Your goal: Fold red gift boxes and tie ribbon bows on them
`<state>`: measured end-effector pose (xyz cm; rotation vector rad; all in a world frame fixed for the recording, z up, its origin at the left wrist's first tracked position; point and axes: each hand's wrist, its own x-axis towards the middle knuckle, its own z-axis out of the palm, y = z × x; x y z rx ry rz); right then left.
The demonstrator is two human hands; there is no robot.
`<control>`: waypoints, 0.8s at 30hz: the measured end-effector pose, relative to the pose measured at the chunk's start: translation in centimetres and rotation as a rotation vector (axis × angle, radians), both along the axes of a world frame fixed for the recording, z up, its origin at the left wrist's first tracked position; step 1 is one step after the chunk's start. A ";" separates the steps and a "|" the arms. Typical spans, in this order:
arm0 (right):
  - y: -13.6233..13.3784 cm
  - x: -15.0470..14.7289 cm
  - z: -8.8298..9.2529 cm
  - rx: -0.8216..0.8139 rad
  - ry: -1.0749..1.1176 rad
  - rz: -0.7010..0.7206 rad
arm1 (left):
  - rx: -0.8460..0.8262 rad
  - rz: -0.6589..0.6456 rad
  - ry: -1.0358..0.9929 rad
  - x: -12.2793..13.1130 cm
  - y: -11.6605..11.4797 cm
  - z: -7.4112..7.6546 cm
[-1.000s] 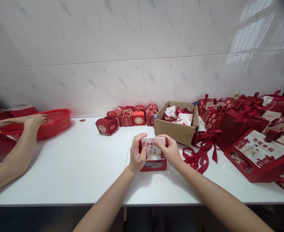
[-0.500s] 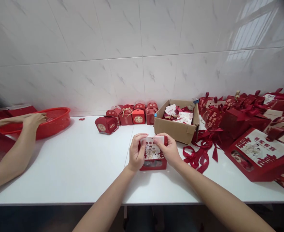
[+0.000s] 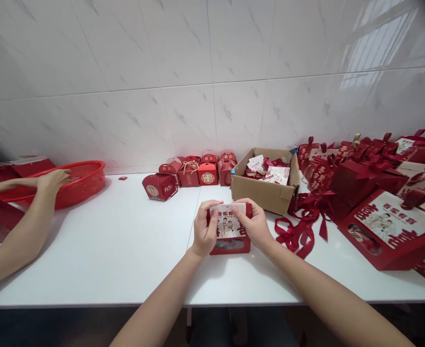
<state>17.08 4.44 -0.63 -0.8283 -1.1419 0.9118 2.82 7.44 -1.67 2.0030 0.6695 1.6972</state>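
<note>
A small red gift box [image 3: 229,233] with a printed couple picture and a clear window stands on the white table [image 3: 126,250]. My left hand [image 3: 204,230] grips its left side, thumb on the front near the top. My right hand [image 3: 255,224] holds its right side, fingers curled over the top edge. Both hands are closed on the box.
A cardboard box [image 3: 266,185] of cards sits behind it. Small red boxes [image 3: 198,174] line the wall. Red ribbons [image 3: 299,233] and larger red gift boxes [image 3: 386,226] pile up at the right. At the left, another person's hand [image 3: 51,180] rests on a red basket [image 3: 78,180].
Almost nothing has moved. My hands stay on the small red box, with my fingers shifting slightly at its top edge. The other person's hand stays at the basket.
</note>
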 end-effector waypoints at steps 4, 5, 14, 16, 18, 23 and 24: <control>0.0 -0.1 0.1 -0.019 0.006 -0.001 | 0.011 0.093 0.022 0.0 -0.1 0.2; 0.0 -0.1 0.1 -0.022 0.008 -0.001 | 0.014 0.106 0.028 0.1 -0.1 0.3; 0.0 -0.3 0.5 -0.003 0.035 0.025 | 0.047 0.110 0.029 -0.1 0.1 0.6; 0.0 -0.3 0.7 -0.003 0.005 0.016 | 0.011 0.095 -0.001 -0.1 0.1 0.4; -0.1 -0.3 0.7 -0.004 -0.025 0.013 | -0.107 0.062 -0.080 0.0 0.0 0.3; -0.3 0.5 0.6 0.015 -0.101 0.051 | -0.456 -0.032 -0.145 0.3 -0.3 0.8; -0.2 1.0 0.9 0.030 -0.135 0.075 | -0.487 -0.043 -0.139 0.3 -0.3 0.9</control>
